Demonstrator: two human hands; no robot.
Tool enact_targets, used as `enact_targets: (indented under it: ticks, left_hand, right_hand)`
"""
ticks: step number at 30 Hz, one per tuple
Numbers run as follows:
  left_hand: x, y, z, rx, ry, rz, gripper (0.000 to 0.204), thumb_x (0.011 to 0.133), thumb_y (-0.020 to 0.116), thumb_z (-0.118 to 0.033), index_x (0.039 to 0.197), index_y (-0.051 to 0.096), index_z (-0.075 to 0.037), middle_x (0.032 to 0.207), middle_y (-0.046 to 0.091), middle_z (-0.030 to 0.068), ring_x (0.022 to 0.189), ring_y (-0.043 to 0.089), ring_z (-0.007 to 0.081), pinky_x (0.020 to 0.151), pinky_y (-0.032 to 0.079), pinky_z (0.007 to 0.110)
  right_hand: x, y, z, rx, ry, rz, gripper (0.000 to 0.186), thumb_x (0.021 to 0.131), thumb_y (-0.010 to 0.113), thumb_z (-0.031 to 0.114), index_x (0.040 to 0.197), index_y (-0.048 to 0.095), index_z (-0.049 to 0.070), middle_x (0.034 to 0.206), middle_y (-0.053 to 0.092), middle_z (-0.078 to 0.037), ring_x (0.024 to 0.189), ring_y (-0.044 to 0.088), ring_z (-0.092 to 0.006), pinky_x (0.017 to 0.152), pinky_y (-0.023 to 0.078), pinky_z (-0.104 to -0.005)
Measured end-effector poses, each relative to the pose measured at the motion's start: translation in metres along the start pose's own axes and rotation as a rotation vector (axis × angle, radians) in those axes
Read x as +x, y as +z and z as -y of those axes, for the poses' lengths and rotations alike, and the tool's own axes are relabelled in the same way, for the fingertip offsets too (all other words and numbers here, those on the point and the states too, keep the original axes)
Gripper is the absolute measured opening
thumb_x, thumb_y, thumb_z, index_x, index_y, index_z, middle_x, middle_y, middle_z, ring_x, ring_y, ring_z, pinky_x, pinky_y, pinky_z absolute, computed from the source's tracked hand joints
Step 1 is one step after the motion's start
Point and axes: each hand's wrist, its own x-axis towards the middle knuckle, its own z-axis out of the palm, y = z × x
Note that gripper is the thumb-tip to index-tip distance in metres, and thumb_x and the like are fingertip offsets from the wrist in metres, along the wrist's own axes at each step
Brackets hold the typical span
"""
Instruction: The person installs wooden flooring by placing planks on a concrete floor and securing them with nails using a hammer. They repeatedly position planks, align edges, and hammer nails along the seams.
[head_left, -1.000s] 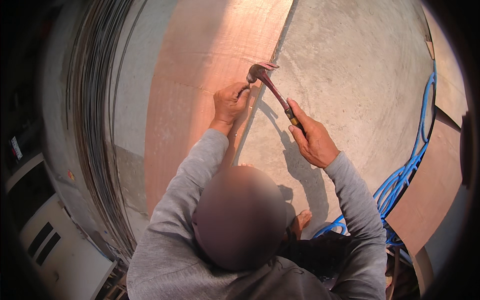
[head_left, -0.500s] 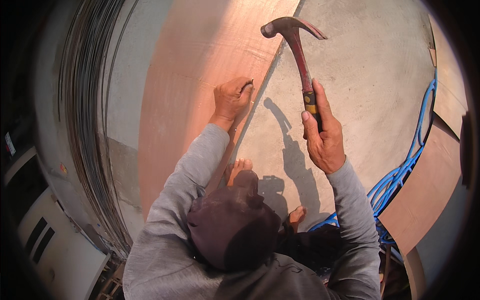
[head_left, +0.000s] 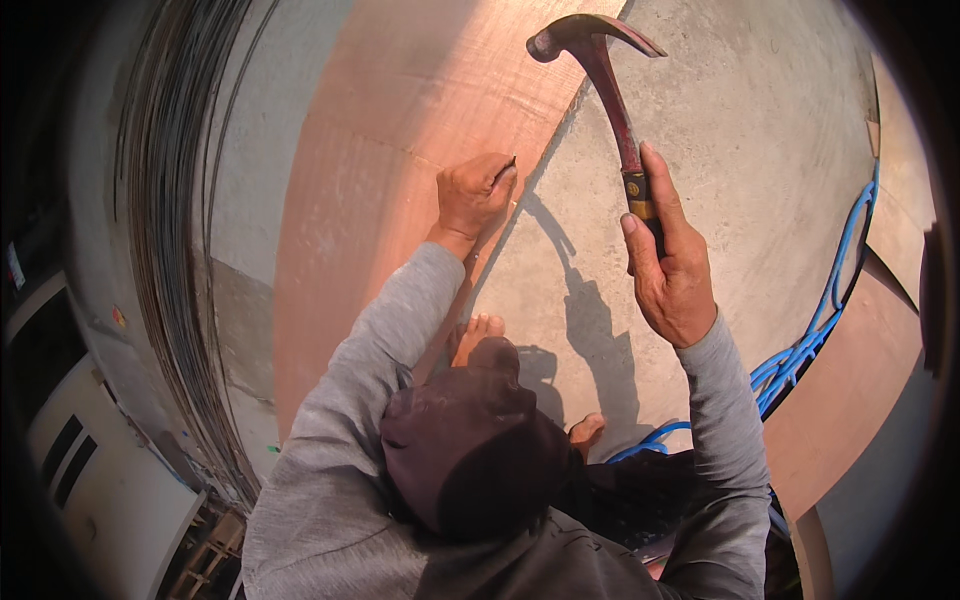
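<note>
A claw hammer (head_left: 606,85) with a worn red shaft and a black-and-yellow grip is raised above the concrete floor. My right hand (head_left: 672,268) is closed round its grip, thumb and forefinger lying along the handle. On the right edge of a reddish plywood sheet (head_left: 345,230) rests my left hand (head_left: 474,196), closed in a pinch. A small dark tip, which looks like a nail (head_left: 513,161), pokes out between thumb and forefinger; the rest of it is hidden by the fingers. The hammer head is up and to the right of my left hand, apart from it.
Long thin metal rods (head_left: 165,200) lie in a bundle on the left. Blue hose or cable (head_left: 790,365) runs along the right side, beside more plywood pieces (head_left: 850,385). My bare feet (head_left: 587,434) stand on the concrete floor (head_left: 740,150). A pale panel (head_left: 100,480) is at lower left.
My right hand and the hammer have shifted slightly up and to the right. My left hand keeps its pinch at the plywood edge; the view has moved a little.
</note>
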Motion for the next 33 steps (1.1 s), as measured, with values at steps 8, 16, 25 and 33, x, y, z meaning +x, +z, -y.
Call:
enact_targets:
  ticks: [8, 16, 25, 33]
  left_hand:
    - [-0.003, 0.002, 0.002, -0.031, 0.004, -0.007, 0.005, 0.08, 0.074, -0.012, 0.084, 0.074, -0.009, 0.075, 0.07, 0.0097, 0.065, 0.07, 0.0264, 0.057, 0.052, 0.036]
    - [0.001, 0.0, 0.001, 0.048, 0.065, 0.013, 0.003, 0.084, 0.072, -0.011, 0.083, 0.072, -0.008, 0.073, 0.07, 0.0099, 0.061, 0.069, 0.026, 0.055, 0.051, 0.036]
    - [-0.016, 0.006, 0.018, -0.182, -0.143, -0.203, 0.021, 0.093, 0.047, -0.005, 0.104, 0.065, -0.003, 0.067, 0.064, 0.0118, 0.061, 0.07, 0.023, 0.056, 0.051, 0.033]
    - [-0.02, 0.009, 0.019, -0.169, -0.22, -0.289, 0.022, 0.094, 0.044, -0.005, 0.11, 0.058, -0.001, 0.063, 0.057, 0.0082, 0.053, 0.057, 0.0165, 0.055, 0.047, 0.035]
  right_hand:
    - [0.004, -0.002, -0.004, 0.047, 0.171, 0.077, 0.062, 0.104, 0.05, 0.005, 0.162, 0.026, 0.007, 0.144, 0.056, -0.027, 0.128, 0.061, -0.0379, 0.105, 0.05, -0.0439]
    - [-0.001, 0.002, -0.001, -0.194, 0.116, 0.266, 0.065, 0.103, 0.051, 0.004, 0.162, 0.024, 0.007, 0.14, 0.057, -0.031, 0.126, 0.061, -0.0407, 0.107, 0.05, -0.0442]
    - [-0.001, 0.004, 0.005, -0.182, 0.123, 0.356, 0.067, 0.101, 0.054, 0.003, 0.162, 0.026, 0.006, 0.14, 0.059, -0.03, 0.125, 0.063, -0.0411, 0.102, 0.053, -0.0446]
    - [0.007, 0.014, 0.012, 0.125, 0.029, -0.135, 0.066, 0.104, 0.049, 0.004, 0.163, 0.021, 0.005, 0.113, 0.069, -0.023, 0.086, 0.064, -0.0241, 0.073, 0.054, -0.0364]
